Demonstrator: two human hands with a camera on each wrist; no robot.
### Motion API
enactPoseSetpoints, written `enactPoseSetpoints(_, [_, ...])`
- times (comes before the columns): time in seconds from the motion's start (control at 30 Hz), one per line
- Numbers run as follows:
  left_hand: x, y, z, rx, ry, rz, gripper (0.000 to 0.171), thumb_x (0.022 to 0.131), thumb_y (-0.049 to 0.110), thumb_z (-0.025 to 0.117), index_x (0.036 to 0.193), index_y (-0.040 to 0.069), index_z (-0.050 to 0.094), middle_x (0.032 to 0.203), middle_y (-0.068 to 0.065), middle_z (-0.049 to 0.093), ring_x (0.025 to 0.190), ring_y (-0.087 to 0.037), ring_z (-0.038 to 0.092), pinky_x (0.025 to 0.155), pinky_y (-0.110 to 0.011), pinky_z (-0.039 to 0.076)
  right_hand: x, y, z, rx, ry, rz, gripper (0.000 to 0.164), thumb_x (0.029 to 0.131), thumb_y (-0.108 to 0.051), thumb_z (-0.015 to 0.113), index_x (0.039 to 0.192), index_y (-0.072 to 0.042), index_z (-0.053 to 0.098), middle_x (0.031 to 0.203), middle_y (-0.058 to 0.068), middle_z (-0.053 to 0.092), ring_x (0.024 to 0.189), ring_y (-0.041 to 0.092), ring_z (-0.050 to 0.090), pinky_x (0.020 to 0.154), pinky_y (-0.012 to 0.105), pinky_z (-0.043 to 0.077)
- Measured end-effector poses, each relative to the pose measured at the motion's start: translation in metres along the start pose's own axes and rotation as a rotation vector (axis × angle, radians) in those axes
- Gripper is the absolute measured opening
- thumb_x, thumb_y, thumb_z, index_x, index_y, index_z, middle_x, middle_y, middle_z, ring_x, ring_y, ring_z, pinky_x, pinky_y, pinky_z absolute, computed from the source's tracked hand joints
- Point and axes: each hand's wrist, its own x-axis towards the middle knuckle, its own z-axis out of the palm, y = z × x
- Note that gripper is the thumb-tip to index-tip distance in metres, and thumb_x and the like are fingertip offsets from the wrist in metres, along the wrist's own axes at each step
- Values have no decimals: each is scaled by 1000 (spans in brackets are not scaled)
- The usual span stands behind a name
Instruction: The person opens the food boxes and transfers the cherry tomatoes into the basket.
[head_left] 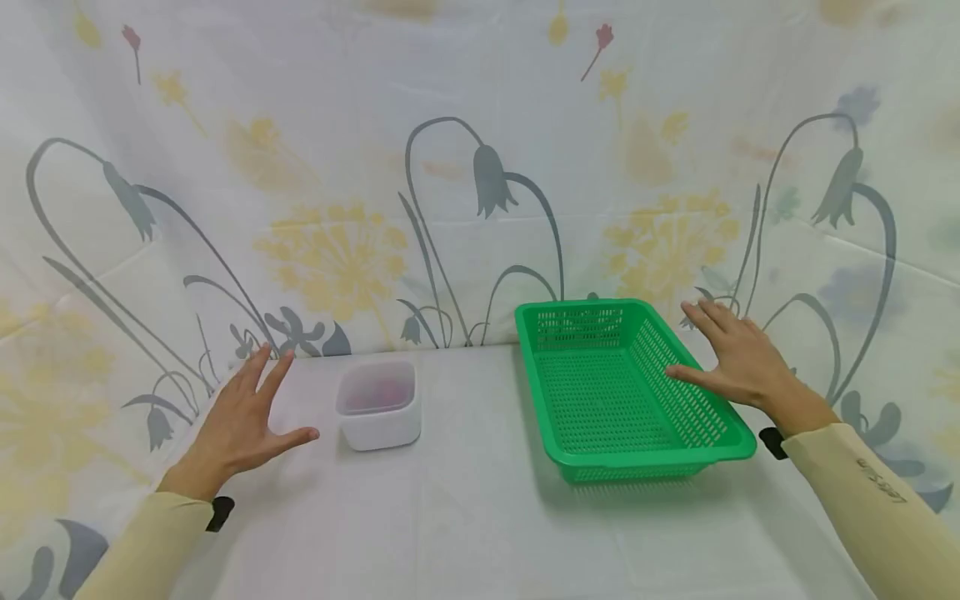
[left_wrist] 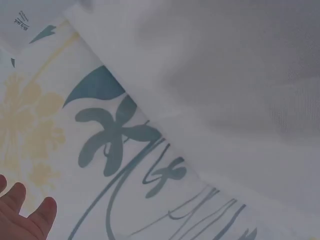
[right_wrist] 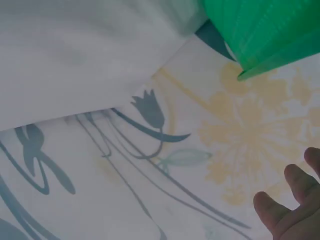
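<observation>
My left hand (head_left: 238,421) hovers with spread fingers left of a small white container (head_left: 381,427), holding nothing. Inside that container, through its translucent upper part, a faint pinkish patch shows; what it is I cannot tell. On the right, my right hand (head_left: 738,358) is over the right side of a green plastic basket (head_left: 600,400), fingers spread, with nothing held. Whether it touches the rim is unclear. The left wrist view catches only fingertips (left_wrist: 44,215) at the lower left. In the right wrist view, fingertips (right_wrist: 270,207) show at the lower right and the green basket (right_wrist: 270,35) at the top.
A white cloth covers the table (head_left: 465,517). Behind it and along both sides hangs a floral-printed curtain (head_left: 337,125). The basket stands to the right, near the back edge, with a gap between it and the white container.
</observation>
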Motion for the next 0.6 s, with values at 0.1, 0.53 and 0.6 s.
enactPoseSetpoints(0.1, [3,7,0,-60,7,-16,117,64,56,81,154,17,16,156,-20,16,127,-52,33,93,-67,33,0,-7,-6,15,25,-12,98,78,-55,70,154,-18,20,152,20,26,133,46,29,98,68,26])
enactPoseSetpoints(0.53, [3,37,8,-215,83,10,112,63,46,86,150,8,27,155,-16,22,134,-43,30,94,-62,37,5,-56,-32,65,25,-72,88,81,-50,70,152,-18,27,151,16,31,132,43,34,90,67,37])
enactPoseSetpoints(0.6, [3,39,10,-229,101,12,110,63,45,86,150,8,28,154,-16,24,135,-42,30,94,-62,37,6,-63,-32,68,28,-90,87,82,-50,70,151,-17,29,152,15,31,132,43,35,92,66,37])
